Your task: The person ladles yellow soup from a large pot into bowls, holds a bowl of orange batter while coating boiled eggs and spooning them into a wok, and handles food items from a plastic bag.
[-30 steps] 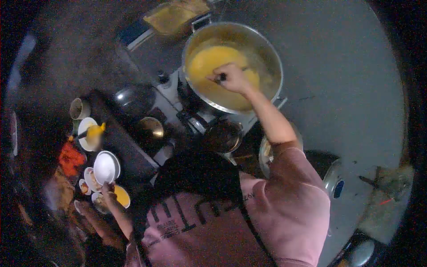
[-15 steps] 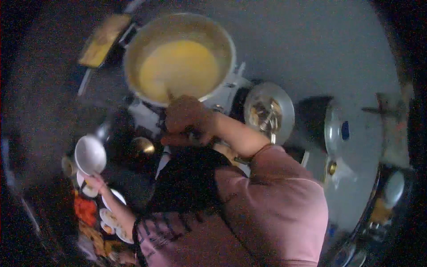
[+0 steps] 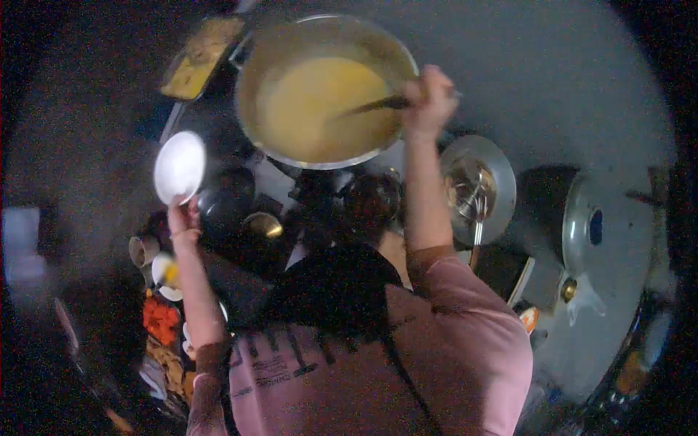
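Note:
A large metal pot (image 3: 251, 131) holds pale yellow liquid (image 3: 313, 98). My right hand (image 3: 431, 103), blurred by motion, is at the pot's right rim with its fingers closed round a long dark utensil (image 3: 374, 107). The utensil slants down into the liquid, which hides its head, so I cannot tell its kind. To the left of the pot, my left hand (image 3: 183, 213) grips a white bowl (image 3: 180, 166) by its near edge. What the bowl holds, if anything, is too washed out to tell.
Beyond the pot's left side lies a tray (image 3: 187, 76) with yellow residue. A metal pan (image 3: 502, 190) with utensils stands right of my right forearm. A small brass-coloured bowl (image 3: 263, 225) sits between my arms; chopped red food (image 3: 160, 320) lies near my left forearm.
My left hand has carried the white bowl forward, up beside the pot. My right hand has swung from the pot's near side to its right rim, still on the utensil.

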